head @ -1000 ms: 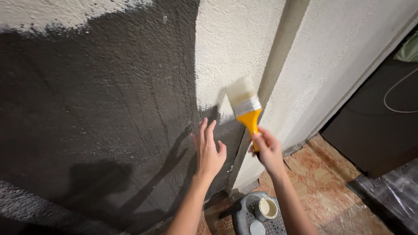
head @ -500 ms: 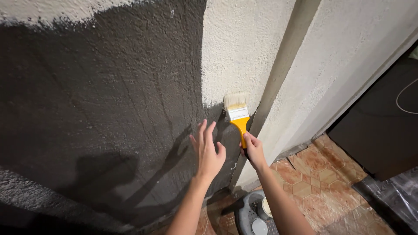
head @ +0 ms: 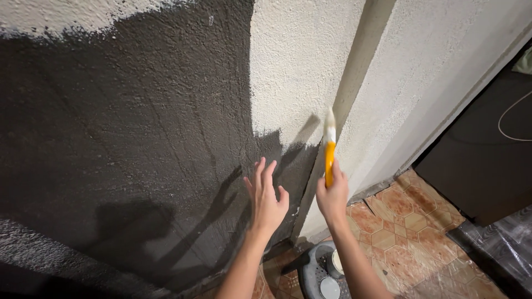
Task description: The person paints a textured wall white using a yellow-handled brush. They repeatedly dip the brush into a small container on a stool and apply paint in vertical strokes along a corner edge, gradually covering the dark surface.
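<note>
Right hand (head: pixel 332 195) has its grip clenched on the yellow handle of a paintbrush (head: pixel 329 148), held edge-on with bristles up by the wall corner (head: pixel 346 94). Left hand (head: pixel 266 194) (fingers spread, released) lies flat against the dark wall patch (head: pixel 127 138).

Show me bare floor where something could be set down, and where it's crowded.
Free: the tiled floor between the white wall and the dark cabinet. Crowded: the grey stool, topped by a paint can and a lid, under the right hand; plastic sheeting covers the right corner.
</note>
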